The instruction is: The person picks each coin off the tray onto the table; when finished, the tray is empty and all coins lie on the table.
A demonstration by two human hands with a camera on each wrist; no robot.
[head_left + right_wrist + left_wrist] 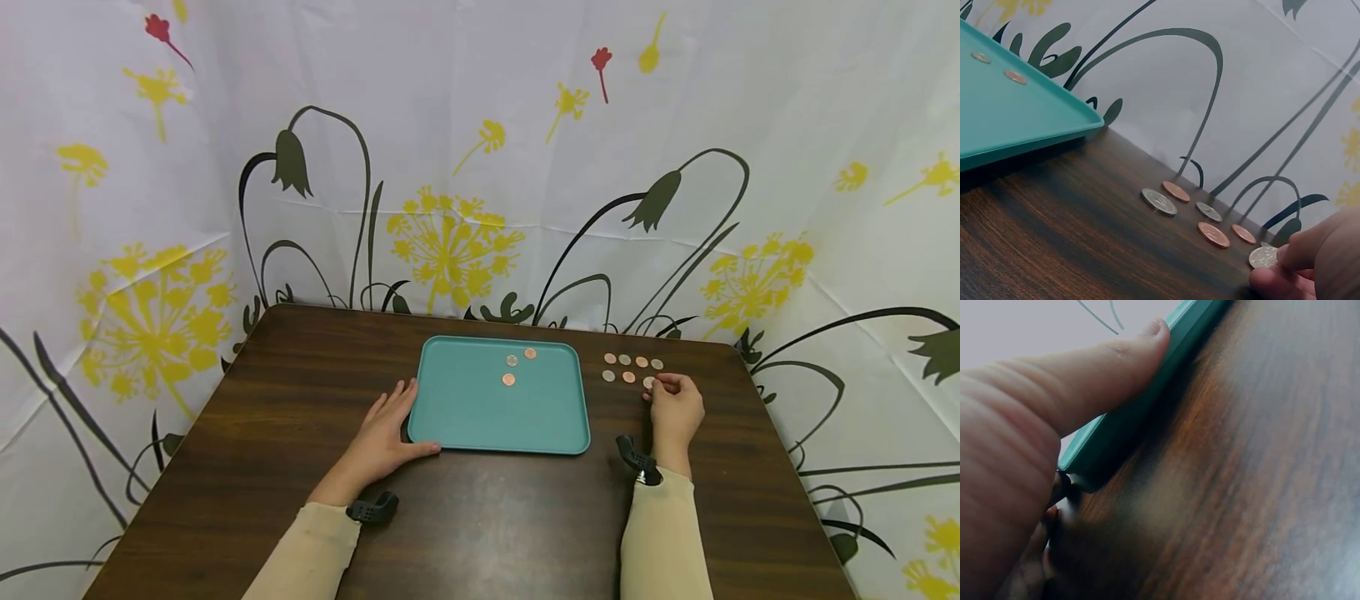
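My right hand (pixel 677 410) pinches a silver coin (pixel 1264 257) between thumb and fingers at the right of the table. The coin is tilted, and in the right wrist view part of it is hidden by the fingertips. Beside it lie several copper and silver coins in two short rows, among them a copper coin (pixel 628 377) and a large silver coin (pixel 1159 202). My left hand (pixel 386 433) rests at the near left corner of a teal tray (pixel 487 425), fingers spread along its side and thumb on its front edge. On the tray are two copper coins and a silver coin (pixel 512 361).
The dark wooden table (pixel 495 525) meets a white cloth (pixel 480 100) with printed flowers at the back and sides. A black band with a small device (pixel 637 460) sits on the right wrist, another device (pixel 372 507) on the left.
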